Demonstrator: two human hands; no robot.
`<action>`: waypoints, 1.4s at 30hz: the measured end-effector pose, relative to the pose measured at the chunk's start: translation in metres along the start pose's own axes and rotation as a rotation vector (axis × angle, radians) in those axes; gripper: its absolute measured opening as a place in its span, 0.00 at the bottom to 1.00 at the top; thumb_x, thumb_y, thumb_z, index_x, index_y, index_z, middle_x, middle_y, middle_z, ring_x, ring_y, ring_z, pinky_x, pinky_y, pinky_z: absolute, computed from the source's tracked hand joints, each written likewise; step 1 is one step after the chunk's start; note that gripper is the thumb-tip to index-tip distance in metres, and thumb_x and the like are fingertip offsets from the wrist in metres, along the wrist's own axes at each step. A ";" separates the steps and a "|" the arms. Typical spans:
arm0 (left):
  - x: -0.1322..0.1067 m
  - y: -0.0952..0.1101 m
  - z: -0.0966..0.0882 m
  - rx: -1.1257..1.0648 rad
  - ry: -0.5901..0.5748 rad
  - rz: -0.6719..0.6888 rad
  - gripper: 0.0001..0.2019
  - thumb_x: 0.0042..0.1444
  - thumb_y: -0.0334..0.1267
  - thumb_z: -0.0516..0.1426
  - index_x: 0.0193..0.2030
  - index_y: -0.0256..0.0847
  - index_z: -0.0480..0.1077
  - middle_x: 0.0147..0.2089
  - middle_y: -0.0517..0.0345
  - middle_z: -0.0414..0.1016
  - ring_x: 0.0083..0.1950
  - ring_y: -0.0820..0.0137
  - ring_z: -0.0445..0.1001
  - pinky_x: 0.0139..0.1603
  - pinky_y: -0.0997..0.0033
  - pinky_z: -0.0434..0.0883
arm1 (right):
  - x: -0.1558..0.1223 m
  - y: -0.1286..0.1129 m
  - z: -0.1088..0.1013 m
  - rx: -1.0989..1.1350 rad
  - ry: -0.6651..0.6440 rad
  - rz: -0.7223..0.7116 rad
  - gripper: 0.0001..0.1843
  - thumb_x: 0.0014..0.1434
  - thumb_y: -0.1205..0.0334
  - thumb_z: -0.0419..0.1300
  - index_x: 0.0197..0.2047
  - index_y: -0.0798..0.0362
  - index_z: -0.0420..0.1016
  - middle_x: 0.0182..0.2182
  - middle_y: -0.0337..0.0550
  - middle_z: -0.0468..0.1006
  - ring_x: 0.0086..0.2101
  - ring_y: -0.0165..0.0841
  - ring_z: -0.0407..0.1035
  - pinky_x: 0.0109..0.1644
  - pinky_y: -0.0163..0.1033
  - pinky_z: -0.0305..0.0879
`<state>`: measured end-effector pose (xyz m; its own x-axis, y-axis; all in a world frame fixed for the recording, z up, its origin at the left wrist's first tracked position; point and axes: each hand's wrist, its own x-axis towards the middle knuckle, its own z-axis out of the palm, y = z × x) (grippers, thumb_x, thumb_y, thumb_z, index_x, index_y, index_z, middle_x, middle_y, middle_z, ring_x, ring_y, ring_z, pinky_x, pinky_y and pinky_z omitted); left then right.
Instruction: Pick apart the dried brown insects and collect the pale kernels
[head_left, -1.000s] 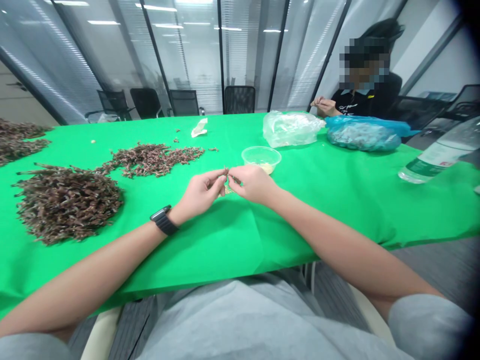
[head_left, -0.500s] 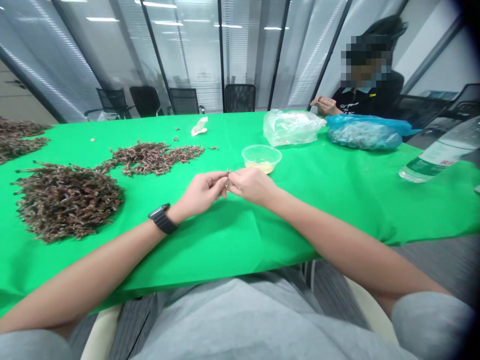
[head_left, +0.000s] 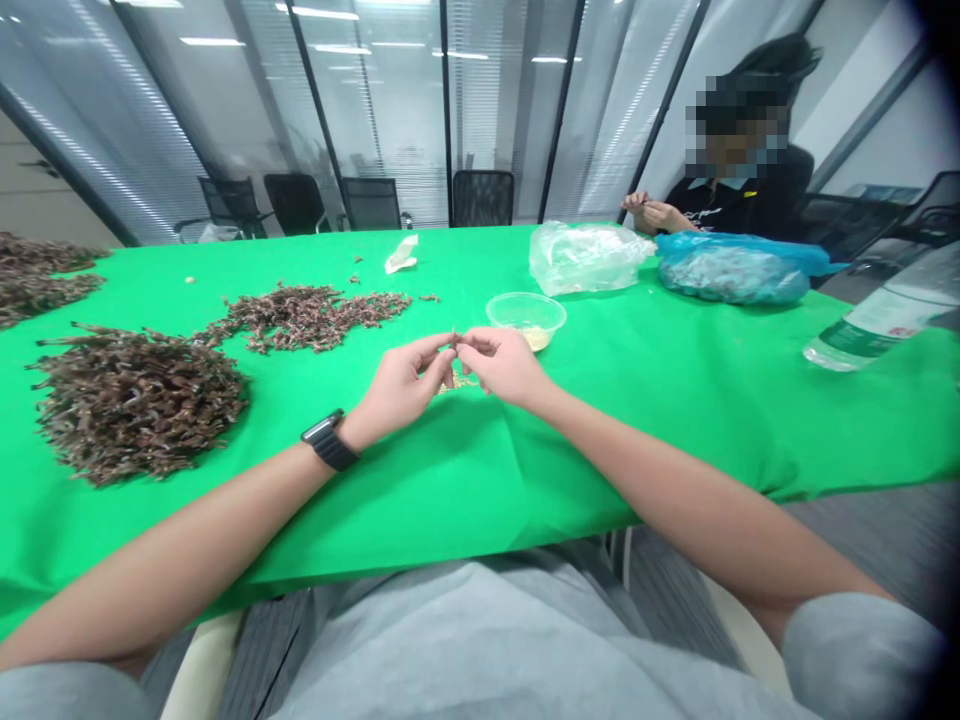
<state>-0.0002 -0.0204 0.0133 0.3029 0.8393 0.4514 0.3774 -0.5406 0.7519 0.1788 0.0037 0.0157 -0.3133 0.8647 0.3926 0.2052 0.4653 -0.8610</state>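
Raised a little since the earlier frame and opened slightly, the fingertips point(head_left: 442, 352) of the left hand point(head_left: 400, 388) and the right hand point(head_left: 502, 366) are brought together at a narrow pinch, and a small brown piece point(head_left: 454, 342) is held between them, too small for its form to be made out. Pale crumbs point(head_left: 456, 384) are scattered on the green tablecloth point(head_left: 615, 450) just below the hands, and a black watch strap point(head_left: 328, 442) is worn on the left wrist. A clear plastic tub point(head_left: 526, 316) holding pale crumbs is placed just beyond the right hand. Open cloth is left around the hands, widest toward the right, and the near table edge is well below them. To the left, a dense heap of dried brown pieces point(head_left: 135, 405) is seen apart from the left hand, with a thinner spread point(head_left: 307, 316) beyond it and a further heap point(head_left: 41, 278) cut off by the frame's left edge. Along the far side, a clear plastic bag point(head_left: 585, 258) and a blue plastic bag point(head_left: 735, 272) are laid, and a water bottle point(head_left: 881, 322) lies near the right edge. Beyond the bags, a co-worker's hands point(head_left: 646, 210) are held together, well apart from the person's own.
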 end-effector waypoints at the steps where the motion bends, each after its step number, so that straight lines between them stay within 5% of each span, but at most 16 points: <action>1: -0.001 0.000 0.000 0.018 0.007 0.009 0.25 0.68 0.51 0.54 0.61 0.33 0.73 0.28 0.56 0.76 0.24 0.76 0.65 0.26 0.77 0.64 | 0.000 0.000 0.001 0.070 0.005 0.037 0.11 0.60 0.58 0.59 0.28 0.53 0.69 0.21 0.32 0.69 0.18 0.23 0.59 0.21 0.33 0.53; 8: -0.001 -0.003 0.000 0.065 0.012 0.034 0.24 0.69 0.49 0.54 0.61 0.33 0.73 0.29 0.56 0.77 0.25 0.76 0.66 0.27 0.76 0.65 | 0.000 -0.004 0.005 0.379 0.063 0.210 0.10 0.53 0.58 0.66 0.31 0.53 0.71 0.20 0.31 0.70 0.16 0.22 0.58 0.15 0.31 0.55; 14: -0.001 -0.003 0.000 0.128 0.004 0.054 0.23 0.69 0.49 0.53 0.60 0.34 0.74 0.28 0.57 0.78 0.24 0.76 0.64 0.25 0.76 0.62 | 0.000 -0.005 0.010 0.425 0.103 0.280 0.11 0.51 0.61 0.69 0.28 0.54 0.69 0.18 0.30 0.68 0.15 0.21 0.56 0.15 0.29 0.53; 34: -0.003 0.002 0.001 0.169 0.031 0.065 0.21 0.68 0.47 0.54 0.59 0.35 0.74 0.28 0.57 0.79 0.25 0.74 0.67 0.28 0.75 0.63 | 0.000 -0.004 0.007 0.396 0.099 0.244 0.13 0.50 0.58 0.69 0.28 0.53 0.69 0.18 0.31 0.69 0.15 0.21 0.56 0.16 0.30 0.52; 42: -0.002 -0.002 0.003 0.076 0.009 0.000 0.23 0.68 0.49 0.54 0.59 0.34 0.74 0.27 0.57 0.77 0.23 0.75 0.64 0.25 0.76 0.62 | 0.000 0.004 0.009 0.085 0.148 0.059 0.08 0.54 0.59 0.63 0.30 0.52 0.68 0.21 0.34 0.71 0.21 0.25 0.62 0.24 0.33 0.57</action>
<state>0.0010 -0.0207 0.0094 0.2947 0.8399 0.4557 0.4432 -0.5427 0.7135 0.1717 0.0042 0.0092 -0.1618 0.9115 0.3781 0.1381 0.4003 -0.9059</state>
